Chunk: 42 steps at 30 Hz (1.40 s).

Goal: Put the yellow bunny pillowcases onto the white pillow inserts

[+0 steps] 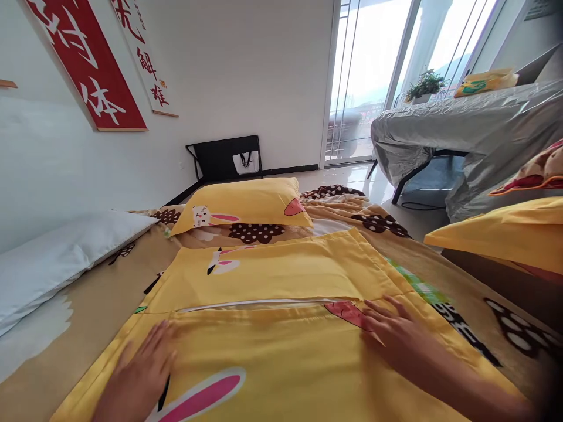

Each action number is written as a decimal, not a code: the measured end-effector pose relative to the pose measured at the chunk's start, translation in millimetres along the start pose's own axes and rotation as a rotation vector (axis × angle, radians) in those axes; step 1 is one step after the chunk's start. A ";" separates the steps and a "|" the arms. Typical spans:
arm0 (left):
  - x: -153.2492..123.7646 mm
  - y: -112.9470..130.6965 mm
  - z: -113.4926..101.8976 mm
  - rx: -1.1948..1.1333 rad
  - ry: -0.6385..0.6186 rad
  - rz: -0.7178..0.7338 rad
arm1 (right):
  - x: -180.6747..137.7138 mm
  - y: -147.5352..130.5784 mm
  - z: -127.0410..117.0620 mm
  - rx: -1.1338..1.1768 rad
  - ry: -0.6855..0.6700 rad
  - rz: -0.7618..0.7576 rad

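A yellow pillowcase [272, 275] with rabbit and carrot prints lies flat on the bed in front of me, a white zipper line running across its middle. My left hand [141, 375] rests flat on its lower left part, fingers stretched out and slightly blurred. My right hand [391, 331] lies flat on its right side, fingers spread beside a carrot print. Neither hand holds anything.
A filled yellow pillow [250, 205] lies further up the bed. A white pillow [53, 258] sits at the left by the wall. Another yellow pillow [505, 231] is at the right edge. A grey covered table [461, 129] stands by the glass doors.
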<state>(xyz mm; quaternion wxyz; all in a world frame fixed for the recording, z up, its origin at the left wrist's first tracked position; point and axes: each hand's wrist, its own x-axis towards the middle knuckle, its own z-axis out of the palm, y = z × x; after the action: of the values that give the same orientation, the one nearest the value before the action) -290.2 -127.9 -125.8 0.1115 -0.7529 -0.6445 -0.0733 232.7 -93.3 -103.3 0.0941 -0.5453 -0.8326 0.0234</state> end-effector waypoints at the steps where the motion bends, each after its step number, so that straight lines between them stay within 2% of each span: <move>1: 28.5 29.9 -5.6 -0.033 -0.097 0.027 | 22.3 -17.3 -3.2 0.017 0.037 -0.040; 3: 88.5 91.2 -13.3 -0.146 -0.272 0.135 | 71.9 -56.9 -3.2 0.101 0.044 -0.102; 5: 141.2 141.0 -12.1 -0.200 -0.348 0.164 | 119.6 -91.0 6.5 0.187 -0.031 -0.131; 7: 179.2 168.2 -0.6 -0.211 -0.341 0.146 | 157.7 -108.1 22.7 0.216 -0.055 -0.115; 9: 202.1 171.4 16.7 -0.209 -0.314 0.095 | 183.3 -105.5 38.8 0.218 -0.055 -0.092; 13: 223.4 135.7 44.4 -0.190 -0.284 -0.010 | 207.7 -65.6 54.1 0.196 -0.081 -0.042; 17: 239.5 94.4 53.9 -0.167 -0.289 -0.117 | 221.2 -26.4 53.6 0.175 -0.123 -0.027; 20: 248.4 66.3 58.2 -0.153 -0.292 -0.198 | 224.6 4.0 53.2 0.136 -0.125 0.049; 27: 248.0 -8.6 65.8 -0.107 -0.297 -0.382 | 188.4 118.2 46.4 -0.139 -0.092 0.370; 30: 246.8 -24.5 69.2 -0.097 -0.272 -0.422 | 175.1 148.0 43.9 -0.228 -0.075 0.454; 33: 245.8 -24.7 71.2 -0.114 -0.227 -0.440 | 173.2 149.4 39.8 -0.278 -0.078 0.489; 36: 242.0 -18.3 68.2 -0.153 -0.169 -0.465 | 180.1 126.5 30.2 -0.318 -0.039 0.501; 38: 237.4 -15.2 64.0 -0.201 -0.045 -0.486 | 188.1 97.4 24.6 -0.326 0.026 0.463; 40: 232.6 -14.4 60.3 -0.237 0.136 -0.481 | 197.2 57.0 24.4 -0.313 0.073 0.374; 42: 229.1 -15.8 58.6 -0.248 0.193 -0.393 | 205.1 9.6 30.7 -0.249 0.064 0.231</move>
<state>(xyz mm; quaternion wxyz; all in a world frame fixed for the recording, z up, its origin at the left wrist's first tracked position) -271.4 108.4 -123.0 0.0630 -0.6104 -0.7511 -0.2437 156.3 99.8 -107.8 0.0489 -0.6454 -0.7573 -0.0866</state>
